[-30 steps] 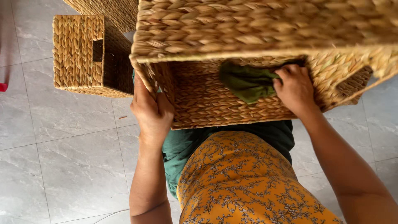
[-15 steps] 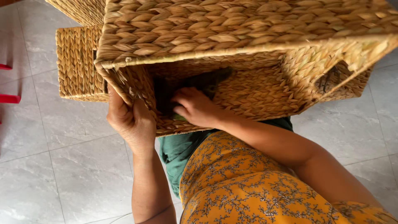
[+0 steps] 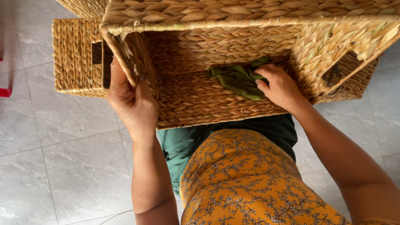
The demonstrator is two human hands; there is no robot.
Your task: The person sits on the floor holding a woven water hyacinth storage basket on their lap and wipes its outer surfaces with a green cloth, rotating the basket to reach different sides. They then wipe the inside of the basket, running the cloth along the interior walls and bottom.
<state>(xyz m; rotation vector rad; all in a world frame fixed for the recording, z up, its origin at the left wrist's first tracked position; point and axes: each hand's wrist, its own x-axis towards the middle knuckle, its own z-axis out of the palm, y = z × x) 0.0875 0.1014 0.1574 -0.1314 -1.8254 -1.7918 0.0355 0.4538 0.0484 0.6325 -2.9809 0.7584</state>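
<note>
Two hands, one green cloth, three woven baskets in view.

Big woven basket (image 3: 200, 100) lies tipped, opening toward the camera. Left hand (image 3: 132, 102) grips its left wall at 9 o'clock, fingers wrapped round the edge. Right hand (image 3: 280, 86) inside, closed on the green cloth (image 3: 237, 79), pressing it to the basket floor; cloth sits at 9 o'clock of that hand. Smaller basket (image 3: 75, 56) on the tiled floor (image 3: 62, 166) at 10 o'clock, third basket (image 3: 83, 6) behind at 11.

No packages, labels, signs or screens show here; only woven baskets, a cloth, two hands and a tiled floor fill the view, none bearing any printed marking.
</note>
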